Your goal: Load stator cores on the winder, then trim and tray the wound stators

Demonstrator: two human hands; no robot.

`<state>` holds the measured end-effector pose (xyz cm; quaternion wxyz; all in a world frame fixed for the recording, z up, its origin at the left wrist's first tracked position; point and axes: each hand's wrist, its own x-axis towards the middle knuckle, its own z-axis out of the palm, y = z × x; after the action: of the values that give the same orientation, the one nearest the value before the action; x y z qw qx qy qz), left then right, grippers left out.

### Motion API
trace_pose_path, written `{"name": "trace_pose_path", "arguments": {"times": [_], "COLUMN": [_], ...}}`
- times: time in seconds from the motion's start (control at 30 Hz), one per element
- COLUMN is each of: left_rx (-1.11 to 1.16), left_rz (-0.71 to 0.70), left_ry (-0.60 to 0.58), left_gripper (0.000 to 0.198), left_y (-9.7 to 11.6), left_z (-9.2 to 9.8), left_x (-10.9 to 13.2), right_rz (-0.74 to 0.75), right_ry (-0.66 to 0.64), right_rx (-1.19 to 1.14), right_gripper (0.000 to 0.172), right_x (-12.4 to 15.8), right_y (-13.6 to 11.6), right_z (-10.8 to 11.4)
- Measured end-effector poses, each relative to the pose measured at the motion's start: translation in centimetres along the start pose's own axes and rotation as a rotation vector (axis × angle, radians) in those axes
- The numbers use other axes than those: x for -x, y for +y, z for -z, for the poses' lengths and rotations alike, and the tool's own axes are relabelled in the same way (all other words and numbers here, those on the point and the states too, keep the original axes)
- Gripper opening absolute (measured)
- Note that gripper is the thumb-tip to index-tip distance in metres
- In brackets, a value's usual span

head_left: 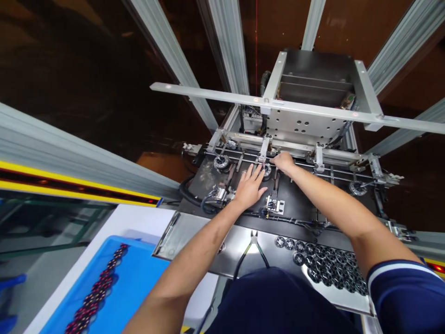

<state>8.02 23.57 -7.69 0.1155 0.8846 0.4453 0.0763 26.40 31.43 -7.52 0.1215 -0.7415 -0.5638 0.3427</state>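
Observation:
My left hand [248, 189] lies over the dark plate of the machine with its fingers stretched and spread. Its fingertips are close to a round metal part [267, 171] seated in the fixture; whether they touch it I cannot tell. Just beyond and to the right, my right hand [284, 161] is closed, thumb and fingers drawn together beside the clamp arm [264, 149]. What it pinches, if anything, is hidden. A similar round part [221, 162] sits to the left, and another [358, 188] stands far right under my forearm's level.
Cutting pliers [254, 240] rest on the metal ledge [194, 234] before me, with several black round parts [325, 262] in rows to the right. At left, a blue tray [139, 273] holds red-and-black ring parts [100, 287]. A metal bar [222, 95] crosses above the machine.

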Motion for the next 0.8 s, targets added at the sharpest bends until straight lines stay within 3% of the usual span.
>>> {"name": "trace_pose_path", "arguments": {"times": [0.23,0.4,0.5,0.57,0.67,0.73,0.8], "left_rx": [-0.070,-0.121,-0.142,-0.146,-0.132,-0.117,-0.108], "left_rz": [-0.045,-0.062,-0.062,-0.060,-0.060,-0.060,-0.059], "left_ry": [-0.089,-0.139,-0.159,-0.173,-0.214,-0.246,-0.263], "left_gripper": [0.066,0.070,0.075,0.079,0.083,0.085,0.086], "left_y": [0.0,0.0,0.0,-0.1,-0.4,-0.6,-0.7], "left_z": [0.7,1.4,1.7,1.8,2.1,2.3,2.5], "left_x": [-0.4,-0.5,-0.4,-0.4,-0.7,-1.1,-1.6], "right_rz": [-0.075,-0.022,0.095,0.209,0.322,0.294,0.241], "right_ry": [-0.148,-0.087,0.002,0.053,0.111,0.211,0.284], "right_rx": [-0.165,-0.143,-0.086,-0.049,0.008,0.051,0.098], "right_gripper": [0.035,0.034,0.030,0.025,0.021,0.020,0.020], "right_x": [1.0,2.0,5.4,8.9,14.2,16.2,16.5], "right_y": [-0.4,-2.1,-2.4,-1.0,3.7,7.7,11.3], "right_z": [-0.3,0.4,2.0,4.3,9.0,11.8,13.3]}}
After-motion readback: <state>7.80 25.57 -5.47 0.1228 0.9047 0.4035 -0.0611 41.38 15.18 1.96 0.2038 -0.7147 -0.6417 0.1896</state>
